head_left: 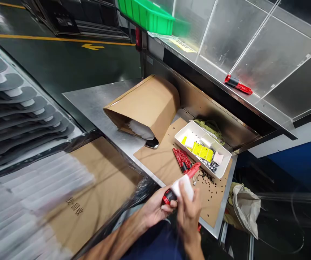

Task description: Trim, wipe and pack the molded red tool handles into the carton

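My left hand [155, 207] is closed around the black end of a red-handled tool [184, 178] that points up and away from me. My right hand [189, 211] pinches a small white piece [184, 187] against that tool. Both hands hover at the near edge of a brown cardboard sheet [160, 159] lying on the steel table [95, 101]. Just beyond lie a second red tool [181, 159] and scattered small black bits [208, 178].
A white tray [224, 169] holds yellow tags and small parts. A brown paper bag [147, 104] lies on its side with white sheets inside. Left, a plastic-wrapped carton [98, 195] and stacked dark parts [14, 104]. A red tool [238, 84] rests on the steel shelf; green bin [147, 14] above.
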{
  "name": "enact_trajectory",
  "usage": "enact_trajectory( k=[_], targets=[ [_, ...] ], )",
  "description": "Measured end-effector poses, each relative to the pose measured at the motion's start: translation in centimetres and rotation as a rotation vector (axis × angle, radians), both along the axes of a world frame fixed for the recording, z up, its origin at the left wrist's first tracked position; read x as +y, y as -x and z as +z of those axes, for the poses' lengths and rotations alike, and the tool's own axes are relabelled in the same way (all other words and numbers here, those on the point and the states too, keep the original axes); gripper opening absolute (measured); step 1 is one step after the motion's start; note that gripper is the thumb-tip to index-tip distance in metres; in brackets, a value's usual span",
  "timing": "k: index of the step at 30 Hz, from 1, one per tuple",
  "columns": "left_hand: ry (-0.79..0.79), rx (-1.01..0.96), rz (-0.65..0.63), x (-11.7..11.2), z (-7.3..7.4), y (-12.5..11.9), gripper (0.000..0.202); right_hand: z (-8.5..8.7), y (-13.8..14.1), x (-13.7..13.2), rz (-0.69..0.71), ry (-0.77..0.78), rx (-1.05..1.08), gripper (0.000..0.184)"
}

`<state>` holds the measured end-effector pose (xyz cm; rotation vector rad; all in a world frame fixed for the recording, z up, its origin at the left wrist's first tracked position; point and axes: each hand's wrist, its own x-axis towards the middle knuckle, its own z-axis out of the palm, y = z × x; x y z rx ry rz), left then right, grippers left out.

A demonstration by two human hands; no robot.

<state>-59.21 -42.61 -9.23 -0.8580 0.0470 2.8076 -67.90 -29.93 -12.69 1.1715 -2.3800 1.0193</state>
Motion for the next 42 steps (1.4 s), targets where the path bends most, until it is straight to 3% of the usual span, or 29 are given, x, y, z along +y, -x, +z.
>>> enact_trajectory(
  k=[5,10,14,17,19,23,26,29,31,35,39,42],
  targets=[
    [0.023,-0.008,-0.01,0.0,-0.4,0.3,0.027,0.6,0.3,-0.6,-0.101,0.062,-0.038,0.037],
    [0.079,-0.051,0.014,0.1,-0.2,0.7,0.023,1.2,0.0,-0.9,0.039,0.117,-0.067,0.032],
    [0.189,-0.069,0.015,0.2,0.6,1.0,0.024,1.6,0.4,-1.3,-0.059,0.14,-0.086,0.031],
    [0.3,-0.115,0.033,0.3,0.9,1.1,0.022,1.8,0.5,-1.4,0.045,0.142,-0.091,0.03],
    [0.331,-0.109,0.044,0.4,0.8,1.2,0.019,2.1,0.6,-1.5,0.065,0.132,-0.079,0.029],
    [0.425,-0.089,0.05,0.8,0.2,1.3,0.025,2.7,0.9,-1.8,-0.04,0.13,-0.037,0.029],
    [0.487,-0.117,0.074,1.1,-0.3,1.3,0.028,2.6,0.7,-1.9,0.056,0.127,-0.044,0.029],
    [0.418,-0.063,0.061,0.9,-0.6,1.2,0.021,2.3,0.9,-1.9,-0.014,0.138,-0.03,0.028],
    [0.259,-0.024,0.042,0.5,-0.7,1.3,0.021,2.1,1.0,-1.7,-0.069,0.152,-0.021,0.028],
    [0.0,0.008,-0.015,-0.5,-0.7,1.5,0.025,2.0,1.1,-1.5,0.063,0.162,-0.023,0.029],
    [-0.14,0.054,-0.06,-1.1,-0.6,1.5,0.032,2.4,2.4,-1.4,-0.084,0.148,0.033,0.029],
    [-0.209,0.057,-0.054,-1.2,-0.6,1.4,0.03,2.5,2.2,-1.3,-0.006,0.136,0.032,0.028]
  ],
)
